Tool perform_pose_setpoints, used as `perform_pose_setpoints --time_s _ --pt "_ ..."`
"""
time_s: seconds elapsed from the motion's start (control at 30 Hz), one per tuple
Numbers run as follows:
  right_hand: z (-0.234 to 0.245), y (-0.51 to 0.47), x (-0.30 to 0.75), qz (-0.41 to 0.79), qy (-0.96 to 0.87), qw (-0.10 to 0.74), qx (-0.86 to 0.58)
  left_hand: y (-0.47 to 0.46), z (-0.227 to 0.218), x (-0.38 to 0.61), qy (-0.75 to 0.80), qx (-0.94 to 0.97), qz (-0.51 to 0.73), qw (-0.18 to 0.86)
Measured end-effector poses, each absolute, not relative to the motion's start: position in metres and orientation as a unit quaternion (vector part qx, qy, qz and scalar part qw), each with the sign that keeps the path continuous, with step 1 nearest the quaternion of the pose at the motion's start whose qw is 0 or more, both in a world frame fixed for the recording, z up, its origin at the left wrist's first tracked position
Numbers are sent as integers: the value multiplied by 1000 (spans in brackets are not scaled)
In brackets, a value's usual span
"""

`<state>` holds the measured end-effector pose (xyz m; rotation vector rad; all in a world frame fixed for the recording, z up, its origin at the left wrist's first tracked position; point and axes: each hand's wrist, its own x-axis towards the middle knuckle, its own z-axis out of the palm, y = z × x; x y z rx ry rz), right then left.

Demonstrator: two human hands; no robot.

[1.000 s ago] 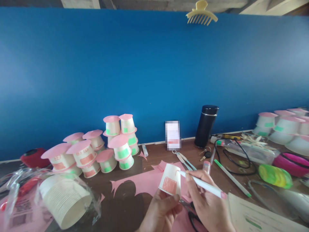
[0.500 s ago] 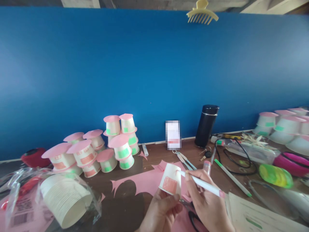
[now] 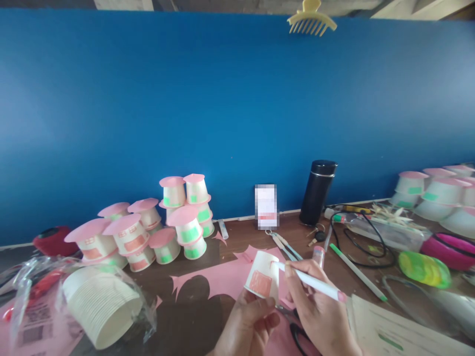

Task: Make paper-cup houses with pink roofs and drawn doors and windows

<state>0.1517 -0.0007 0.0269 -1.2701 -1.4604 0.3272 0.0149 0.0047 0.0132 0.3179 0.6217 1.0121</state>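
Note:
My left hand [image 3: 249, 319] grips a white paper cup [image 3: 262, 264] by its lower end, tilted over the table. A red-coloured rectangle is drawn on the cup's side, with a small red mark near its right edge. In my right hand [image 3: 321, 301] is a white felt-tip pen [image 3: 311, 281] with a pinkish-red end; its tip meets the cup close to that small mark. Below the hands lie scissors [image 3: 297, 336] with black handles, partly hidden. Cut pink paper [image 3: 226, 277] with round cutouts spreads behind the cup.
Stacked cups with pink paper roofs [image 3: 183, 225] stand at left, more at far right. Bagged paper cups [image 3: 100, 301] lie front left. A black flask [image 3: 318, 193], keys [image 3: 317, 237], a green-capped pen [image 3: 358, 272] and a cable sit rightward. A blue partition [image 3: 230, 113] rises behind.
Almost nothing differs. Both hands keep the same hold on the cup and the pen, with the pen tip staying by the small red mark.

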Motion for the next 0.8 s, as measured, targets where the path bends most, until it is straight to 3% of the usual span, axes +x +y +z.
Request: perform_pose_setpoints --time_s 0.8 --pt "29 -1 153 126 -625 551 -538 4 12 11 287 87 481 824"
